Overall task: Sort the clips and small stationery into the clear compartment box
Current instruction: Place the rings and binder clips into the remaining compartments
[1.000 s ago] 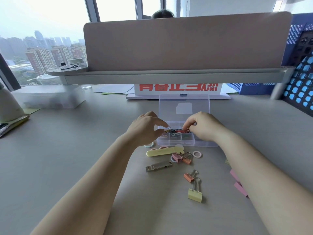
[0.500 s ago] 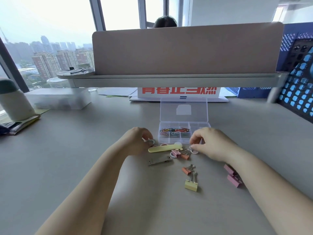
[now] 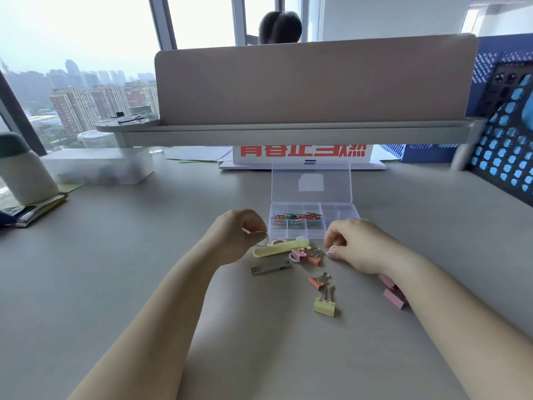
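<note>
- Head view: the clear compartment box point(image 3: 342, 215) sits on the grey desk point(image 3: 138, 272) just beyond both hands, with its lid point(image 3: 311, 194) standing open behind it.
- Coloured paper clips point(image 3: 297, 216) lie in the box's back-left compartments; the right-hand compartments look bare.
- The left hand point(image 3: 238, 233) is curled, thumb and fingers pinching a small ring point(image 3: 261, 237), lifted just left of the box's front corner.
- The right hand point(image 3: 360, 245) hovers low with its fingers bent, fingertips close to the cluster of clips; I cannot tell whether it grips anything.
- Between the hands lie a pale yellow flat tool point(image 3: 278, 250), a pink ring point(image 3: 277, 242) touching it, and a metal USB stick point(image 3: 271, 267) just in front.
- A pink binder clip point(image 3: 298, 254) and an orange binder clip point(image 3: 315, 260) sit together beside the right fingertips.
- Nearer the camera lie a second orange clip point(image 3: 316, 282) and a yellow binder clip point(image 3: 324, 306), touching.
- Two pink clips point(image 3: 393, 296) are partly hidden under the right forearm.
</note>
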Tool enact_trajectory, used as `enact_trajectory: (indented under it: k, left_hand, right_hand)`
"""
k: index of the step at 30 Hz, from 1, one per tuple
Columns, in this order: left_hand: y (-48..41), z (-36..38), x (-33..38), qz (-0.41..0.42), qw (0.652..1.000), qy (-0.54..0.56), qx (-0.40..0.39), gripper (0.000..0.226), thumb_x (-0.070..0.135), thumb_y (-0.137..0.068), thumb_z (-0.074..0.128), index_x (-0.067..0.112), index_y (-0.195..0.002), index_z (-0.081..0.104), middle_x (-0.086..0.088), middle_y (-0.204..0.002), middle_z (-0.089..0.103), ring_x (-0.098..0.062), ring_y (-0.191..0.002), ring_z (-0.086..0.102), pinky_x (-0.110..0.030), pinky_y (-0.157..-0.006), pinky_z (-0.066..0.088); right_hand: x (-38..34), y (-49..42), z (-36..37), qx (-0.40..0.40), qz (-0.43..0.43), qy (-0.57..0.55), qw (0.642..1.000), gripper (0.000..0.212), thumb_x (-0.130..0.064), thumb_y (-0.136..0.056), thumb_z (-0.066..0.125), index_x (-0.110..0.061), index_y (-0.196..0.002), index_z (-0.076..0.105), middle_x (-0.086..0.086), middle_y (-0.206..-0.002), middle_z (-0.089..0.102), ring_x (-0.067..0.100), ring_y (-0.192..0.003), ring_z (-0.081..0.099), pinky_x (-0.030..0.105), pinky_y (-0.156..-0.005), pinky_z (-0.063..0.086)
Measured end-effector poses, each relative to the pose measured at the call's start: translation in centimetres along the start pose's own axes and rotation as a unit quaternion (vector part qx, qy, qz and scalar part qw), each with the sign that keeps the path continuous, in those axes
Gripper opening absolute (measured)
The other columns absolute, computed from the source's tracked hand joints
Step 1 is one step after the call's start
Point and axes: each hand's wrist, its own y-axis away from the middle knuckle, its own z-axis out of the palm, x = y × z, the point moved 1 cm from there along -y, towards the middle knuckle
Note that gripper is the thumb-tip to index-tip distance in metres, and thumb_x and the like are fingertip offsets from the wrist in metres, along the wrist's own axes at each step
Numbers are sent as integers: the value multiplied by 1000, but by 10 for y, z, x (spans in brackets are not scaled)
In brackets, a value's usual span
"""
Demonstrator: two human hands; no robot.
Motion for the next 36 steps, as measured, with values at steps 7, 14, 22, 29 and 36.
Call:
enact_trajectory:
  k: [7,14,22,29,36]
  left_hand:
    - [3,-2,-4,-5,998,-13,-65,12,12,-83,65,24,-81,67,14,-81,64,-3,-71,56,-17,-61,42]
    - [4,-2,-1,5,995,-33,-91,13,13,-85,64,21,-94,70,9,-86,64,-9,-77,56,-21,-68,44]
    - [8,-5,0,-1,988,-48,-145,14,15,-82,68,29,-85,67,13,-90,66,-10,-73,59,-20,-67,46]
    - [7,-4,3,5,992,-74,-101,21,6,-81,58,26,-77,60,15,-82,60,-7,-68,54,-21,-62,43]
    - [5,-1,2,4,990,-104,-93,18,22,-83,67,24,-101,67,3,-89,60,-18,-84,58,-27,-72,46]
  right_hand:
    - [-23,3,3,62,-82,-152,983,15,-12,-90,61,-22,-96,71,-15,-81,63,-5,-73,57,3,-65,40]
    - [-33,4,13,9,-121,-95,988,22,-13,-93,57,-25,-103,72,-9,-101,60,9,-93,59,21,-85,46]
    - [-25,4,1,21,-67,-78,994,20,-10,-90,56,-24,-88,71,-8,-84,65,4,-68,58,10,-58,41]
    - [-36,6,6,-28,-72,-111,991,20,-11,-89,57,-24,-96,70,-8,-81,62,3,-65,54,15,-61,43]
    - [-39,9,2,-16,-52,41,998,31,-6,-87,48,-23,-104,67,-6,-106,61,10,-90,53,16,-69,41]
